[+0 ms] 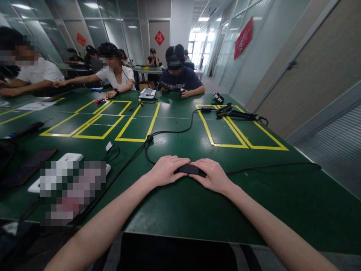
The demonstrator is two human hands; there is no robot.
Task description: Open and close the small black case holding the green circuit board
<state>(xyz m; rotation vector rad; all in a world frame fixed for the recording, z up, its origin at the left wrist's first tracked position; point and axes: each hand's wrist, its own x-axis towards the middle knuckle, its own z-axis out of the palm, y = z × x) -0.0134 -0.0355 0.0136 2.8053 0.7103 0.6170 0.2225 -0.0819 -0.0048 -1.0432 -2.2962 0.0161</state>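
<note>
A black oblong device [189, 169] with cables running from both ends lies low over the green table [169, 203], near the middle of the view. Around its left end my left hand [167, 170] is closed. My right hand [212, 174] grips the right end, its fingertips close to those of the left. One black cable [270, 166] runs off to the right edge of the table. Another cable curves up from the left end to a round black joint [149, 139].
Yellow tape outlines [231, 145] mark the table beyond my hands. Black tools [242, 114] lie at the right back. A white power strip [75, 157] and a dark phone-like slab [34, 165] lie at left. Several people sit across the table.
</note>
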